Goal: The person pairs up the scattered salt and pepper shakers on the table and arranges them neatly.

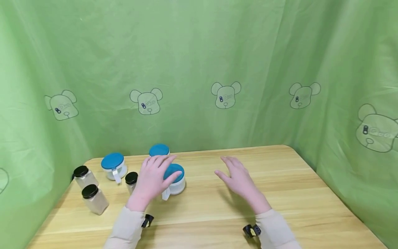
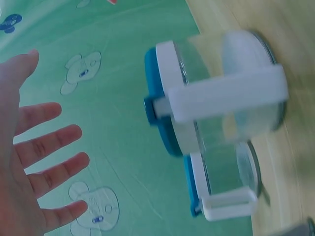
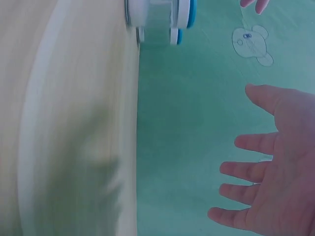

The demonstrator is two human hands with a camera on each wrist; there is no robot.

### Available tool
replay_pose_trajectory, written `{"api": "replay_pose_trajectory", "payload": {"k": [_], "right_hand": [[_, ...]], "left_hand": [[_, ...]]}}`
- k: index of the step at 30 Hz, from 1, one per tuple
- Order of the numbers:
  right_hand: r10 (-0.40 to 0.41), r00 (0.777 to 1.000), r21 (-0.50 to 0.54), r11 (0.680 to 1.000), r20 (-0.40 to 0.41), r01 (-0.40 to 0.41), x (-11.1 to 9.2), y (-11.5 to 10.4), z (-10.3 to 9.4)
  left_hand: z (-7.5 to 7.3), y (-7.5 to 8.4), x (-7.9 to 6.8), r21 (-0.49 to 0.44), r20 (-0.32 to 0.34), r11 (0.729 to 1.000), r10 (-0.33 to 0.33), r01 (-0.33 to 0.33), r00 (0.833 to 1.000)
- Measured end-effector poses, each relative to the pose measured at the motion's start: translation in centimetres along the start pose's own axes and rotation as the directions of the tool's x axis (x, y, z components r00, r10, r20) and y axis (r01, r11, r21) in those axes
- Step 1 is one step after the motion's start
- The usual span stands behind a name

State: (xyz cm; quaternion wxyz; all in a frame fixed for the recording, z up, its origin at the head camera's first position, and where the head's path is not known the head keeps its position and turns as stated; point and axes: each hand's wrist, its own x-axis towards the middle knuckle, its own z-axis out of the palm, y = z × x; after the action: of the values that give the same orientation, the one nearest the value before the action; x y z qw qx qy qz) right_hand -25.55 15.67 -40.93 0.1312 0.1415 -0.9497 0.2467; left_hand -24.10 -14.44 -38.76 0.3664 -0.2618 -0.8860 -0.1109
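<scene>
My left hand [image 1: 152, 178] hovers with spread fingers in front of a clear jar with a blue lid and white handle [image 1: 177, 186], hiding part of it in the head view. In the left wrist view, that hand [image 2: 39, 162] is apart from the handled jar [image 2: 216, 93], and a second blue-lidded jar [image 2: 226, 172] shows behind it. To the right, my right hand [image 1: 237, 178] is held above the wooden table with fingers extended, holding nothing. The right wrist view shows the same hand [image 3: 278, 172] with its fingers apart, well away from the jars [image 3: 160, 14] at the top.
Another blue-lidded jar [image 1: 159, 150] stands at the back edge, and one [image 1: 113, 166] farther left. Black-lidded jars stand at the left: one at the edge [image 1: 86, 178], one nearer [image 1: 96, 200], one [image 1: 132, 180] beside my left hand. Green curtains [image 1: 199, 69] surround the wooden table [image 1: 280, 193].
</scene>
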Motion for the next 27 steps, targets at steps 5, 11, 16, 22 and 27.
{"api": "replay_pose_trajectory", "payload": {"k": [5, 11, 16, 22, 27], "right_hand": [[0.028, 0.999, 0.046, 0.998, 0.034, -0.030, 0.1, -1.4, 1.1], [0.071, 0.997, 0.115, 0.991, 0.040, -0.075, 0.4, -3.1, 2.0], [0.094, 0.995, 0.174, 0.980, 0.016, -0.095, 0.5, -4.6, 2.7], [0.119, 0.993, 0.205, 0.972, -0.005, -0.115, 0.6, -6.0, 3.7], [0.116, 0.993, 0.221, 0.969, -0.017, -0.110, 0.8, -7.2, 4.7]], "left_hand": [[-0.8, -0.7, -0.8, 0.015, -0.001, 0.999, -0.036, 0.036, 0.999], [-1.4, -1.7, -1.7, 0.020, 0.013, 0.993, -0.116, 0.116, 0.993], [-1.8, -2.6, -2.3, 0.020, -0.030, 0.988, -0.149, 0.150, 0.988], [-2.3, -3.6, -3.0, 0.058, -0.062, 0.980, -0.187, 0.191, 0.980], [-2.7, -4.2, -3.7, 0.057, -0.058, 0.969, -0.235, 0.239, 0.970]]}}
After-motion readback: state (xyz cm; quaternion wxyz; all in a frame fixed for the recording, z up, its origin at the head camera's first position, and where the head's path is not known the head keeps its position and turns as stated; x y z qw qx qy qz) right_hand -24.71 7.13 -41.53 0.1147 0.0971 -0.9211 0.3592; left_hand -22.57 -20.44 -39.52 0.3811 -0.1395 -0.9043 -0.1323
